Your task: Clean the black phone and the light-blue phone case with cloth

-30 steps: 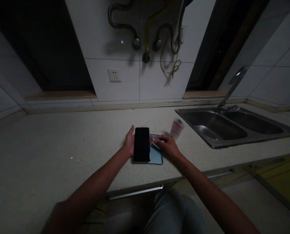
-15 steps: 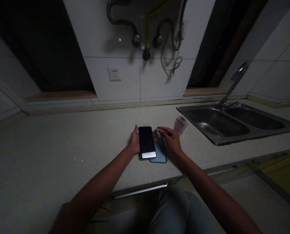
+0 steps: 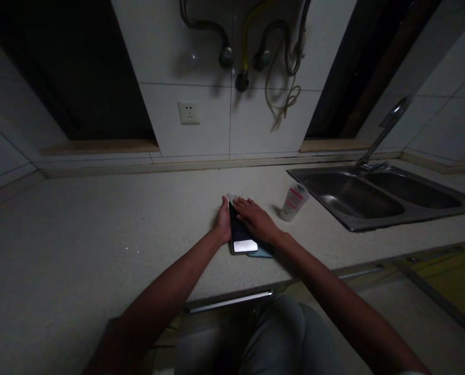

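The left hand (image 3: 224, 221) held a black rectangular smartphone (image 3: 239, 233) by its left edge; the right hand (image 3: 257, 221) lay across its screen. A white scrap (image 3: 231, 198) showed at the phone's top, a light-blue case (image 3: 264, 252) under its lower right, a clear red-printed plastic cup (image 3: 293, 203) to its right.

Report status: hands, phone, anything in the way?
Left hand holding phone. Right hand over its upper part, white piece poking out. Blue case partly beneath; cup near sink, not blocking.
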`<state>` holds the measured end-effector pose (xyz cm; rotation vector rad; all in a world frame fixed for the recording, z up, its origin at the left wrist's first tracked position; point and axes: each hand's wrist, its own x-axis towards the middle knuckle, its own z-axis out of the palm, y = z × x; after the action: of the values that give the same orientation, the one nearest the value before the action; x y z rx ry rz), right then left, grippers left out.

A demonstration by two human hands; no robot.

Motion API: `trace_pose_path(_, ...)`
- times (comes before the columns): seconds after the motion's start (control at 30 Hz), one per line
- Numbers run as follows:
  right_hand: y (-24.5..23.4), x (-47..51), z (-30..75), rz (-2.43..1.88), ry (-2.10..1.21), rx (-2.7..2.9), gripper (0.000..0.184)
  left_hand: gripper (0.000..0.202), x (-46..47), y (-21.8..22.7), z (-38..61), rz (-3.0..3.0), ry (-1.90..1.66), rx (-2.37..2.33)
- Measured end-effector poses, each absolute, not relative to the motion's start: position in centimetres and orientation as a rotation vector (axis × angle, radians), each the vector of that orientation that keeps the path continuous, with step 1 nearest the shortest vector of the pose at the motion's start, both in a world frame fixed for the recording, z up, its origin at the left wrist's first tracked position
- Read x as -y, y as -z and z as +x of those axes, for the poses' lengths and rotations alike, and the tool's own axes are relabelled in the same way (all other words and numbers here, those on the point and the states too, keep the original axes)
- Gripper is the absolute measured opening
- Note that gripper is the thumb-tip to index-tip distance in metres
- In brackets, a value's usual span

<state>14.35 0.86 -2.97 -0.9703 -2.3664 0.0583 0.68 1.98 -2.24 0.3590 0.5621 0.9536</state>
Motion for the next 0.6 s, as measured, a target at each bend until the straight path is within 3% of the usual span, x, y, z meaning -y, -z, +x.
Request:
trace_pose_path(0.2,2.8,3.1,15.1,-0.746,0.057,2.622,0.049,0.087,-2.3,2.8,0.5,0.353,-0.882,-0.511)
trace_pose_path(0.6,2.8,6.8,18.3,-0.578,0.096,2.711,0.052,0.083,-1.9,2.7,0.6,0.321,-0.898,-0.496)
